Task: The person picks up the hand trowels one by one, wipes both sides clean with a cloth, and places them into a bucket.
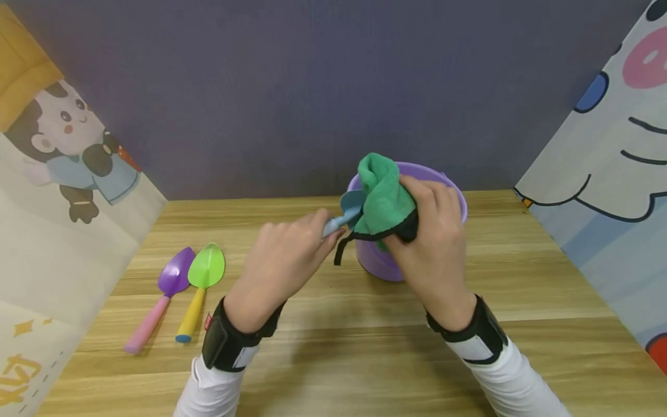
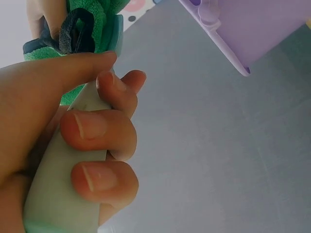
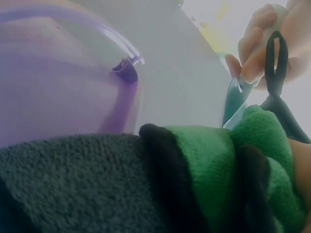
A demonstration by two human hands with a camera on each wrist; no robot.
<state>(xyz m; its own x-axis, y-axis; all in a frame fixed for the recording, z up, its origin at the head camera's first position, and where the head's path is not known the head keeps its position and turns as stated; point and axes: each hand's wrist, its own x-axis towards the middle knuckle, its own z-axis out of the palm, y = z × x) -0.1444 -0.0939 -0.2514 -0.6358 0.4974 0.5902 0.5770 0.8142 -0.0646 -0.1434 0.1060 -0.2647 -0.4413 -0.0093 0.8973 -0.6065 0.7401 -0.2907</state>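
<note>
Grey-blue wall [image 1: 333,98] behind; wood-grain tabletop [image 1: 339,370] below; cartoon-printed panels [image 1: 599,191] at both sides. Purple bucket [image 1: 377,263] stands on the tabletop near the wall, partly hidden by the right hand and cloth. Left hand [image 1: 283,249] clenched around the pale handle of a blue trowel [image 1: 351,204], fingers wrapped, blade pointing at the cloth. Right hand [image 1: 435,243] grasping a bunched green cloth [image 1: 384,202], dark on its other face, black edging; cloth sits against the blue blade. In head view, both cloth and blade overlap the bucket's rim; height above it, cannot tell. Two more trowels lie on the tabletop left of the left hand, side by side: purple one with pink handle [image 1: 174,275], then green one with yellow handle [image 1: 206,269], blades pointing toward the wall. Smallest: black loop [image 1: 339,249] hanging off the cloth's edge.
</note>
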